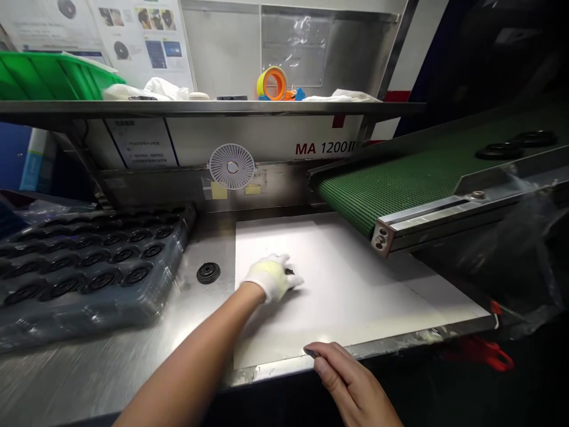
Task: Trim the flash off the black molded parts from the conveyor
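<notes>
Bare right hand (351,385): a small dark piece (310,353) is pinched, apparently to leave its tip exposed. On the white sheet (355,284), 1 black part (290,271) is mostly covered by the gloved left hand (271,277); grip cannot be told. 1 black disc (208,273) is placed alongside, likely for reach.

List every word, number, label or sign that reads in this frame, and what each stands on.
"MA 1200II": on the white panel below the shelf.
A second line beneath it is cut off by the metal rail; not readable.
Posted sheet under the shelf: characters too blurred.
Wall posters, upper left: print too small.
Light-blue item, far left: marking too blurred.
</notes>
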